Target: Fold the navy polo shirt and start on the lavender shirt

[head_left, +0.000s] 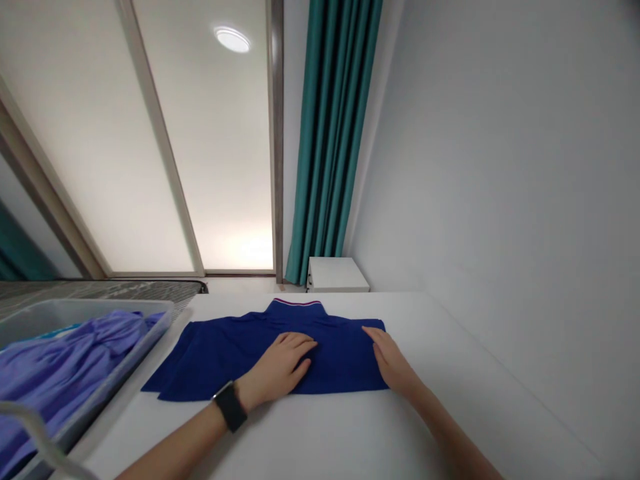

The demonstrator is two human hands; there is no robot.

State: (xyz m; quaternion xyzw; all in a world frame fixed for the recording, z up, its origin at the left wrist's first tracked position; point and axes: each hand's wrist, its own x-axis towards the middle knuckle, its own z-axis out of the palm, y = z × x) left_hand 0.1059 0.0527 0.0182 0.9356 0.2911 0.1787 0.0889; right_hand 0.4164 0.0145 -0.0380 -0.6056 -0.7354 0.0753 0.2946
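Blue collared shirt [345, 363] laid out on a white counter [325, 443]

A pale wall [500, 167] fills the right side; frosted sliding doors [225, 147] stand at the back left, and a teal curtain [327, 147] hangs between them and the wall. The counter spans the foreground; at its left is a translucent plastic bin [95, 304] holding rumpled purple fabric [85, 360]. The shirt lies flat across the middle of the counter, its collar [298, 309], edged with red and white stripes, pointing away from the person; a small white cabinet [337, 273] stands beyond the counter's far edge. The left hand [277, 368] rests palm down on the middle of the shirt, unclenched, fingers slightly bent; the right hand [393, 363] is also unclenched, touching the shirt at its right edge; neither grasps it. A dark smartwatch [231, 407] is on the left wrist.
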